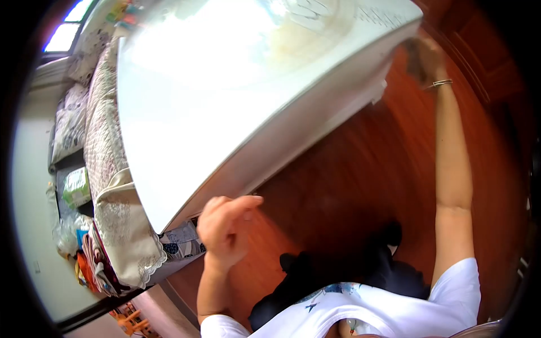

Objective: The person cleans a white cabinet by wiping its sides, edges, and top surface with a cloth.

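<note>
My right hand is stretched out at the upper right, beside the far end of the white table. Its fingers are wrapped round a dark grey cloth-like item, blurred by motion, and a bracelet circles the wrist. Near the table's lower corner, my left hand is raised with nothing in it that I can see; its fingers are loosely bent and apart. The tabletop is glossy and reflects bright light.
A sofa with a quilted cover runs along the table's left side. On it are a green and white package and a pile of clothes. Reddish wooden floor lies below, with my feet and dark trousers at the bottom.
</note>
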The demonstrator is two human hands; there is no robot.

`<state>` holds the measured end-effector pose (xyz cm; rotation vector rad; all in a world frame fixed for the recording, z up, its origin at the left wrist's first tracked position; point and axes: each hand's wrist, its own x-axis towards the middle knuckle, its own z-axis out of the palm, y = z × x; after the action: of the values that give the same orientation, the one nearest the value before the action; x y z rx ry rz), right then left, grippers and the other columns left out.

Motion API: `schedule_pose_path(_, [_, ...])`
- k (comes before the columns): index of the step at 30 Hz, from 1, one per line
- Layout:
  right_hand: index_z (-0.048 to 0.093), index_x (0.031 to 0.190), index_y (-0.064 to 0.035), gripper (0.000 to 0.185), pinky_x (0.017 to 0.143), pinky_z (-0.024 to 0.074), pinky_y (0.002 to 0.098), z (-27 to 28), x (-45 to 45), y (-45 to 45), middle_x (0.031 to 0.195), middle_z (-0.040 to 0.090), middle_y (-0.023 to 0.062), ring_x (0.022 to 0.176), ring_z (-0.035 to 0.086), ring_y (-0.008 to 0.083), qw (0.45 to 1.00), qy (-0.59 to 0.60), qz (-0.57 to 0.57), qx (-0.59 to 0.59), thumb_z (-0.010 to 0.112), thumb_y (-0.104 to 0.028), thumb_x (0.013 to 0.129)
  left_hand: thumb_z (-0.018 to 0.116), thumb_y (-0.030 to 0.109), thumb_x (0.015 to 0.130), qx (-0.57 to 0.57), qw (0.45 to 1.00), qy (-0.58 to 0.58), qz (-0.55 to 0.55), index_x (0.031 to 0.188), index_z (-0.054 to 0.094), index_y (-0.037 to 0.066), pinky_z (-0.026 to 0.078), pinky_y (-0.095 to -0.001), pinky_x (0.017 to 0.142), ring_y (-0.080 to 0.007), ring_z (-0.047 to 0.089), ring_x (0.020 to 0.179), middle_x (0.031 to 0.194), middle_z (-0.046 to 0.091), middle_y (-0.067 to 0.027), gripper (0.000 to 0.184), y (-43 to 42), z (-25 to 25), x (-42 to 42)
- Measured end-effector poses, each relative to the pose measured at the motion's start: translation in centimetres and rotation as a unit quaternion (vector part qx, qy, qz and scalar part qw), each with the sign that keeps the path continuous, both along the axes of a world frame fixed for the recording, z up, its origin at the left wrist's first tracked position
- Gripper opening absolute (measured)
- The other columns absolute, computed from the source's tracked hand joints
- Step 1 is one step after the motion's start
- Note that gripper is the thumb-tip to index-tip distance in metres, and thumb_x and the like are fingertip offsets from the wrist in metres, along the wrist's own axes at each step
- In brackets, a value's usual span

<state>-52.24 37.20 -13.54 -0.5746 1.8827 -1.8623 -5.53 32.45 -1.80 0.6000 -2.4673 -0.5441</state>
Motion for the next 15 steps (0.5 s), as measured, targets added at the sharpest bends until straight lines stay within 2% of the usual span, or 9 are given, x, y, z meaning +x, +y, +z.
schedule_pose_path(1, [0.062, 0.095, -0.0051, 0.034, 0.062, 0.0511, 0.0325, -0.9, 0.7, 0.6, 0.086, 0.066, 0.0075, 0.072, 0.062, 0.0152, 0.986, -0.160, 0.042, 0.008, 0.055, -0.038, 0.091, 0.055, -0.012, 0.070, 0.022, 1.000, -0.003, -0.019, 0.092, 0.067, 0.002, 0.036, -0.0262, 0.050, -0.0121, 0.050, 0.051, 0.061, 0.058, 0.0002, 0.029, 0.7, -0.9, -0.5])
schedule_pose_path(3, [0.060, 0.101, -0.0044, 0.035, 0.063, 0.0515, 0.0320, -2.7, 4.6, 1.2, 0.087, 0.065, 0.0089, 0.073, 0.062, 0.0162, 0.961, -0.261, -0.042, -0.082, 0.054, -0.038, 0.092, 0.056, -0.012, 0.070, 0.053, 0.998, -0.005, -0.041, 0.093, 0.067, 0.003, 0.036, -0.0255, 0.049, -0.0111, 0.050, 0.050, 0.060, 0.059, 0.0007, 0.030, 1.8, -2.5, -1.2])
schedule_pose_path(5, [0.056, 0.111, -0.0034, 0.036, 0.076, 0.0516, 0.0323, -2.4, 7.8, 2.0, 0.096, 0.062, 0.0126, 0.085, 0.061, 0.0185, 0.913, -0.326, -0.056, -0.240, 0.053, -0.035, 0.093, 0.057, -0.014, 0.070, 0.156, 0.987, -0.027, -0.041, 0.094, 0.067, 0.002, 0.037, -0.0237, 0.048, -0.0100, 0.052, 0.050, 0.059, 0.060, -0.0002, 0.030, 3.2, -3.5, -1.2])
schedule_pose_path(7, [0.056, 0.109, -0.0031, 0.039, 0.074, 0.0530, 0.0345, -5.5, 8.6, 0.9, 0.104, 0.056, 0.0108, 0.092, 0.059, 0.0204, 0.958, -0.215, -0.057, -0.183, 0.049, -0.039, 0.096, 0.057, -0.014, 0.071, 0.210, 0.977, -0.016, -0.038, 0.094, 0.067, 0.002, 0.037, -0.0229, 0.047, -0.0101, 0.053, 0.050, 0.060, 0.061, -0.0006, 0.030, 4.4, -5.0, -0.7])
schedule_pose_path(9, [0.047, 0.108, 0.0025, 0.036, 0.078, 0.0445, 0.0426, -4.1, 15.8, -2.7, 0.104, 0.050, 0.0211, 0.093, 0.052, 0.0326, 0.992, 0.008, -0.085, -0.092, 0.053, -0.029, 0.091, 0.056, -0.013, 0.074, 0.273, 0.962, -0.001, -0.028, 0.096, 0.067, 0.002, 0.040, -0.0225, 0.049, -0.0113, 0.056, 0.052, 0.062, 0.062, -0.0018, 0.029, 5.4, -6.1, -0.4])
schedule_pose_path(10, [0.042, 0.107, 0.0053, 0.037, 0.081, 0.0402, 0.0467, -3.3, 19.4, -4.4, 0.104, 0.046, 0.0263, 0.094, 0.048, 0.0386, 0.986, 0.114, -0.118, -0.042, 0.055, -0.024, 0.088, 0.056, -0.013, 0.074, 0.272, 0.962, -0.003, -0.035, 0.096, 0.067, 0.002, 0.040, -0.0225, 0.049, -0.0113, 0.056, 0.052, 0.062, 0.062, -0.0018, 0.029, 5.7, -6.3, -0.6])
schedule_pose_path(12, [0.043, 0.110, 0.0035, 0.036, 0.082, 0.0415, 0.0473, -4.5, 25.9, -3.7, 0.101, 0.046, 0.0261, 0.094, 0.048, 0.0419, 0.961, 0.276, -0.006, 0.018, 0.058, -0.016, 0.084, 0.056, -0.013, 0.075, 0.329, 0.944, 0.005, -0.032, 0.097, 0.066, 0.002, 0.041, -0.0229, 0.050, -0.0117, 0.056, 0.053, 0.063, 0.063, -0.0019, 0.028, 6.1, -6.9, -1.4])
schedule_pose_path(14, [0.046, 0.110, 0.0032, 0.029, 0.085, 0.0452, 0.0429, -7.0, 29.4, -2.1, 0.110, 0.046, 0.0232, 0.098, 0.052, 0.0404, 0.910, 0.297, 0.288, -0.018, 0.053, -0.007, 0.083, 0.056, -0.011, 0.076, 0.352, 0.935, 0.002, -0.035, 0.097, 0.066, 0.002, 0.041, -0.0242, 0.051, -0.0120, 0.056, 0.053, 0.063, 0.063, -0.0025, 0.026, 6.4, -7.1, -2.5])
schedule_pose_path(15, [0.046, 0.110, 0.0032, 0.029, 0.085, 0.0452, 0.0429, -9.1, 29.5, -2.2, 0.110, 0.046, 0.0232, 0.098, 0.052, 0.0404, 0.911, 0.301, 0.283, -0.016, 0.053, -0.007, 0.083, 0.056, -0.010, 0.077, 0.327, 0.942, -0.017, -0.080, 0.097, 0.066, 0.002, 0.040, -0.0247, 0.051, -0.0120, 0.056, 0.053, 0.063, 0.063, -0.0027, 0.026, 6.3, -6.9, -3.2])
